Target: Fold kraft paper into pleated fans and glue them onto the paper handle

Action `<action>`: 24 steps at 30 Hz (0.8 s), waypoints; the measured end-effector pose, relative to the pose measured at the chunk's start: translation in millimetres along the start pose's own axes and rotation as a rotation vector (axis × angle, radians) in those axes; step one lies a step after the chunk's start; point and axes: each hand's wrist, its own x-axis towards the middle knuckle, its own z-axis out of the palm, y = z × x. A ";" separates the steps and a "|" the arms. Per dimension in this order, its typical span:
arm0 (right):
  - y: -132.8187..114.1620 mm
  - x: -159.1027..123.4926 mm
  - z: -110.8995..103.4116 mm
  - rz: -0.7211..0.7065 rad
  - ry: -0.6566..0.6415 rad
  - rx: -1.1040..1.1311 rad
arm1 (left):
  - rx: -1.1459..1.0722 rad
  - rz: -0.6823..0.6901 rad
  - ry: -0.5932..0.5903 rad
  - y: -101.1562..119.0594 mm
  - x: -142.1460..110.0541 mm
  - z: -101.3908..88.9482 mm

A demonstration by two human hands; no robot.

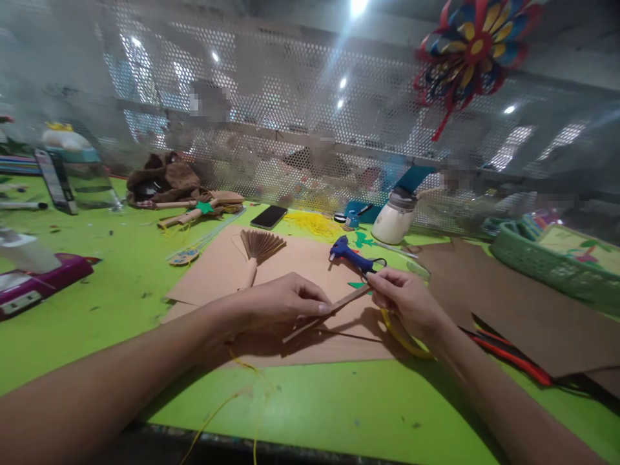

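Item: pleated tan paper fan on a rolled stem [264,245], left of centre on flat tan paper sheets [208,276], beyond your left wrist. The lower end of its stem is hidden behind that wrist.

Item: your left hand [283,300], palm down and drawn narrow, thumb tip against the strip near its middle. Curled fingers are masked by the hand itself; whether they pinch or merely steady, you cannot tell.

Item: long, narrow brown strip, seemingly paper or card [347,299], between your hands, above the sheets. Long axis diagonal: free end near you and to the left, other end farther off and to the right. Your left hand is nearer the free end; your right has the far one.

Item: dark blue glue gun [352,256], just beyond the strip's far end, nozzle pointing left.

Item: your right hand [404,294], closed in a fingertip pinch on the strip's far end, covering its tip.

Item: yellow curved piece [402,336], beneath your right hand and wrist, partly covered, identity uncertain.

Both forearms are cut off by the frame edges.
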 end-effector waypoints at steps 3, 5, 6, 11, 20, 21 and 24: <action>-2.1 -0.6 3.1 -0.001 0.000 0.020 | -0.058 -0.023 -0.028 -4.5 1.5 0.9; -4.1 -1.5 4.0 0.000 -0.003 0.015 | -0.098 -0.028 -0.025 -5.4 1.9 2.0; -5.2 -2.2 4.1 0.000 -0.003 0.013 | -0.121 -0.022 -0.014 -4.7 1.7 2.8; -7.5 -5.5 3.0 -0.013 0.000 0.046 | -0.134 -0.016 0.016 8.1 -3.1 4.6; -4.6 -7.4 2.1 -0.045 0.015 0.062 | 0.530 0.157 0.250 14.3 -8.3 1.0; -3.3 -7.0 2.3 -0.026 0.013 0.063 | 0.581 0.162 0.268 13.2 -8.4 1.1; 0.4 -5.0 3.1 0.029 0.003 0.098 | 0.566 0.167 0.254 10.0 -8.2 1.9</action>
